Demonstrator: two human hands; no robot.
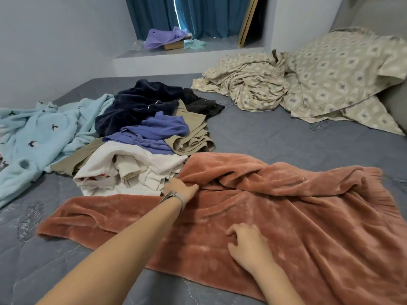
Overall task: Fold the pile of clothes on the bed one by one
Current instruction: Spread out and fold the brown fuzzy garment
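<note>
Fleece [286,216], rust-coloured, lies spread on the bed [264,133], long axis left to right. Left hand [180,187] pinches its far edge beside the pile [143,137]; right hand [248,245], fingers curled, presses its middle.

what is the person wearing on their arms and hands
Both forearms are bare, with no sleeves in view. The left hand has a watch with a grey strap at its wrist. The right hand shows no glove, ring or band.
</note>
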